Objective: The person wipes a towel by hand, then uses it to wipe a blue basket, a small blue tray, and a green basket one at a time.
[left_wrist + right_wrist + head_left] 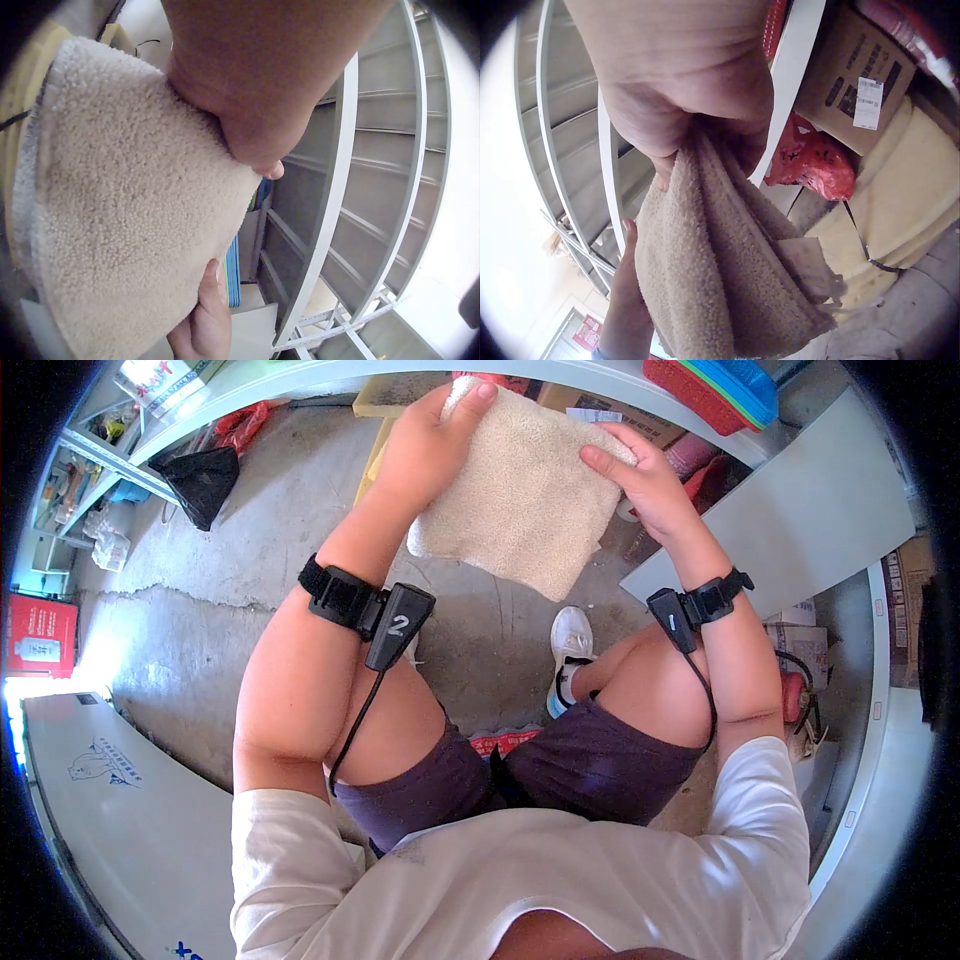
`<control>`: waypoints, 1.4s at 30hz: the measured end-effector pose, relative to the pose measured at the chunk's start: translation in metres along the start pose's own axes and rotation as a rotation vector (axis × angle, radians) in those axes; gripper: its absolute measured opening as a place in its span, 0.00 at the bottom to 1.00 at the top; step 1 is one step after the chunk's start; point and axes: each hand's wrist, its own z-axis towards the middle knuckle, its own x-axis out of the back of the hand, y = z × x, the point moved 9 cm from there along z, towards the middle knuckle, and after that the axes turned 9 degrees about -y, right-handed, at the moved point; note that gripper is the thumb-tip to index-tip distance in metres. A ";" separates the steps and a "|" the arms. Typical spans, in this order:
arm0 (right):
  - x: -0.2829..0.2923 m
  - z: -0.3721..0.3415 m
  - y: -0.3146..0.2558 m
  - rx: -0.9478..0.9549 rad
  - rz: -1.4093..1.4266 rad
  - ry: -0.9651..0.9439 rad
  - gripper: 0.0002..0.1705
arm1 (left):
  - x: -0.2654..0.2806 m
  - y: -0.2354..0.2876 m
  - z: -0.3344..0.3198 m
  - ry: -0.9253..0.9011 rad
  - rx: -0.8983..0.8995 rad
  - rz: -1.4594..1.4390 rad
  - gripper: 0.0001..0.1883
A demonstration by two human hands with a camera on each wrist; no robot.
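A cream terry towel (525, 485) hangs between both hands in front of the knees, its lower corner tilted down to the right in the head view. My left hand (432, 448) grips its upper left corner, thumb lying on the near face. At the opposite side, my right hand (645, 478) pinches the edge between thumb and fingers. The right wrist view shows the towel's layers (720, 247) draping in folds below the right hand, with a pale label (810, 262) on the far side. Most left-hand fingers are hidden behind the towel.
White shelving (640, 400) runs across the front, carrying stacked red, green and blue baskets (715, 395). Beneath it are a cardboard box (855, 75), a red plastic bag (810, 161) and yellow foam-like slabs (900, 195). A white panel (810, 510) leans at right. A black bag (200, 485) hangs left.
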 end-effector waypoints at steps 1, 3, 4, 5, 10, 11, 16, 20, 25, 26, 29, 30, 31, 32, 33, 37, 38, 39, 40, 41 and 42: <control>0.000 0.000 0.000 0.000 0.003 0.001 0.21 | 0.000 -0.001 0.000 0.000 0.001 -0.007 0.28; 0.000 0.000 0.000 -0.001 0.010 0.003 0.21 | 0.000 -0.002 0.000 0.005 0.004 -0.021 0.28; 0.000 0.000 0.000 0.000 0.011 0.000 0.21 | 0.000 -0.001 0.000 0.010 0.006 -0.026 0.28; 0.000 0.000 0.000 0.001 0.013 -0.002 0.21 | 0.000 -0.001 0.000 0.015 0.008 -0.032 0.28; 0.000 -0.001 -0.001 -0.009 0.000 0.000 0.22 | 0.000 0.001 0.000 0.001 -0.014 -0.001 0.28; -0.001 -0.001 -0.001 -0.009 0.005 -0.004 0.22 | 0.000 0.001 0.000 -0.005 -0.014 0.002 0.27; 0.006 0.001 0.001 0.015 0.035 0.052 0.23 | -0.014 -0.013 0.001 -0.160 0.114 -0.220 0.27; 0.021 -0.005 -0.008 0.083 0.235 0.221 0.23 | -0.045 0.002 -0.015 -0.472 0.094 -0.595 0.30; 0.027 -0.003 0.001 0.079 0.432 0.231 0.24 | -0.063 0.013 -0.028 -0.645 0.103 -0.529 0.31; 0.026 -0.003 0.001 0.058 0.444 0.222 0.25 | -0.063 0.012 -0.026 -0.619 0.109 -0.529 0.31; 0.017 -0.003 -0.005 0.015 0.559 0.158 0.30 | -0.057 0.008 -0.022 -0.531 0.235 -0.779 0.28; 0.014 -0.004 -0.008 0.004 0.612 0.130 0.32 | -0.055 0.008 -0.020 -0.494 0.225 -0.857 0.28; 0.011 -0.004 -0.010 0.025 0.596 0.089 0.34 | -0.052 0.008 -0.019 -0.458 0.214 -0.934 0.28; 0.008 -0.004 -0.009 0.047 0.579 0.048 0.36 | -0.050 0.009 -0.017 -0.422 0.202 -1.010 0.27; 0.005 -0.005 -0.009 0.069 0.562 0.009 0.38 | -0.046 0.012 -0.016 -0.381 0.185 -1.043 0.26; 0.002 -0.005 -0.007 0.022 0.348 0.032 0.40 | -0.045 0.002 -0.012 -0.391 0.220 -1.027 0.25; 0.004 -0.005 -0.009 0.001 0.350 0.045 0.40 | -0.044 0.000 -0.012 -0.377 0.224 -0.978 0.24; 0.005 -0.005 -0.008 -0.021 0.352 0.057 0.39 | -0.043 -0.002 -0.013 -0.363 0.229 -0.931 0.23; 0.007 -0.004 -0.005 -0.033 0.368 0.069 0.39 | -0.042 -0.008 -0.012 -0.329 0.229 -0.850 0.22; 0.010 -0.002 -0.001 -0.044 0.384 0.081 0.38 | -0.041 -0.013 -0.010 -0.296 0.228 -0.770 0.22; 0.012 -0.001 0.002 -0.057 0.400 0.093 0.38 | -0.039 -0.017 -0.007 -0.262 0.227 -0.691 0.21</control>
